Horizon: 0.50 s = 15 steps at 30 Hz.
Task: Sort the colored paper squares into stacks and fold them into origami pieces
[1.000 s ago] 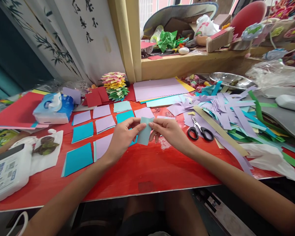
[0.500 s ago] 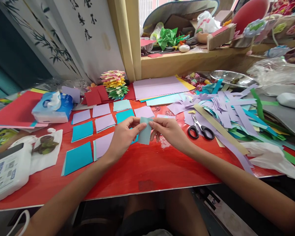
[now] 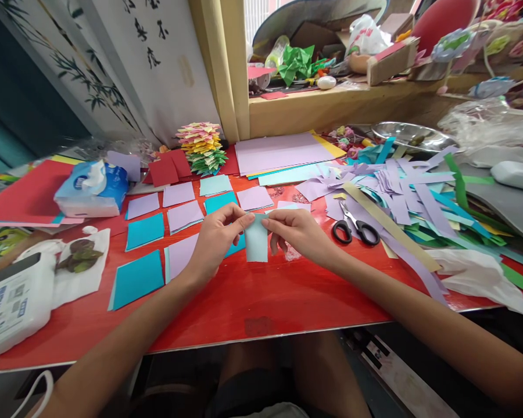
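Left hand (image 3: 220, 235) and right hand (image 3: 295, 230) pinching pale blue paper (image 3: 257, 247) at its upper corners, scissors (image 3: 354, 223) right, on red table (image 3: 287, 302).

Behind the red table (image 3: 296, 299), daylight shows through a window (image 3: 256, 18) beside a bamboo-painted white hanging (image 3: 117, 64).

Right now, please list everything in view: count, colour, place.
held paper: one, pale blue, between hands
paper stacks: several, blues and lilac, left to centre
large sheets: several, lilac uppermost, back
scissors: one, black handles, right
paper strips: many, mostly lilac, right
tissue pack: one, blue, white, left
paper model: one, multicoloured, back
dish: one, silver, back right
table: one, red, beneath
other clutter: many, mixed, around
left hand: one, bare, holding paper
right hand: one, bare, holding paper
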Available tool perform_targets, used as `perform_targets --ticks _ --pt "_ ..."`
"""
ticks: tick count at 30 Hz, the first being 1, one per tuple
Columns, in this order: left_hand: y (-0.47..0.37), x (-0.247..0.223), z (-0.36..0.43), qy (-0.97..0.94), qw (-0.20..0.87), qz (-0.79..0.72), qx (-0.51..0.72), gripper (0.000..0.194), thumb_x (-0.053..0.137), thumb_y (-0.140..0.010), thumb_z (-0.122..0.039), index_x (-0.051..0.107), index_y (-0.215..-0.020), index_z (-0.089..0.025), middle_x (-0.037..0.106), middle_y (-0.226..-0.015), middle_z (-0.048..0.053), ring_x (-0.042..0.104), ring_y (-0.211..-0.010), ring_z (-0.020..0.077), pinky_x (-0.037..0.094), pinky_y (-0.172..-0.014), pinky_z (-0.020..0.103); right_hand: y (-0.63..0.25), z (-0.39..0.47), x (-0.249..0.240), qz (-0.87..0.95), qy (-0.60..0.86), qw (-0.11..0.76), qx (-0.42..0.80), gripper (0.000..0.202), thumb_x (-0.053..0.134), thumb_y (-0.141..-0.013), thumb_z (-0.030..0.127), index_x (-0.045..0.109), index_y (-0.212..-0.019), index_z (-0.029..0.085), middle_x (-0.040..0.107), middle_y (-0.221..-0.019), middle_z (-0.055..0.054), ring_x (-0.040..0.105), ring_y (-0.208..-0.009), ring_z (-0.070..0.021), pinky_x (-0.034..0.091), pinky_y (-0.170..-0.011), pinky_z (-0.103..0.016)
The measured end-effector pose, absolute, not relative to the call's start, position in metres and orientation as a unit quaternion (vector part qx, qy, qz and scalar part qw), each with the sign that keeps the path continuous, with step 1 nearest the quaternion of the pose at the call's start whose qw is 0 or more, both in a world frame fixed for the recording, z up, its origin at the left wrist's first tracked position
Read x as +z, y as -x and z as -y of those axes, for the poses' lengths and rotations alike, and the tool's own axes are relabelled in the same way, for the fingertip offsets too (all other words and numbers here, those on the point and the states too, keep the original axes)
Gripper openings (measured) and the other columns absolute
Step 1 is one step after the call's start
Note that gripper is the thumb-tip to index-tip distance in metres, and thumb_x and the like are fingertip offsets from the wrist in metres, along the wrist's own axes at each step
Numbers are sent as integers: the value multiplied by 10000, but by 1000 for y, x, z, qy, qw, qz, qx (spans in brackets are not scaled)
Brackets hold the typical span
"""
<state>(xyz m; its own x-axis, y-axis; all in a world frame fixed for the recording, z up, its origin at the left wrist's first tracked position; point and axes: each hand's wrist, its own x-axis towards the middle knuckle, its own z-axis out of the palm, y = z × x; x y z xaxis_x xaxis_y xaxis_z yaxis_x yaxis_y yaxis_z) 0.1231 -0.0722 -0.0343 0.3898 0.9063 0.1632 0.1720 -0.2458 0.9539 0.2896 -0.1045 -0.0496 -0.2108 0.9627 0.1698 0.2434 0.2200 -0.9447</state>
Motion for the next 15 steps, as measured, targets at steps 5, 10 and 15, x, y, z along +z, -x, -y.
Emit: perform_targets --ticks 5,10,15 --pt "-122 -34 73 -694 469 -383 389 237 550 -783 -334 484 -623 -171 431 -617 -24 395 -577 91 342 -540 231 -290 105 -49 650 455 413 447 278 464 -852 351 553 -664 168 569 -497 16 524 -418 -80 401 -401 -197" --pt "-123 -37 71 -711 459 -408 341 260 541 -787 -390 471 -656 -176 456 -637 -26 418 -582 94 349 -542 225 -292 102 -51 628 445 438 465 277 462 -845 317 510 -616 170 542 -456 27 508 -393 -72 389 -386 -189" --pt "-123 -37 71 -729 441 -421 310 340 535 -775 -484 468 -649 -175 450 -613 -30 399 -560 91 331 -518 219 -295 99 -51 632 449 413 478 270 484 -839 347 536 -643 169 554 -490 19 520 -421 -76 413 -404 -198"
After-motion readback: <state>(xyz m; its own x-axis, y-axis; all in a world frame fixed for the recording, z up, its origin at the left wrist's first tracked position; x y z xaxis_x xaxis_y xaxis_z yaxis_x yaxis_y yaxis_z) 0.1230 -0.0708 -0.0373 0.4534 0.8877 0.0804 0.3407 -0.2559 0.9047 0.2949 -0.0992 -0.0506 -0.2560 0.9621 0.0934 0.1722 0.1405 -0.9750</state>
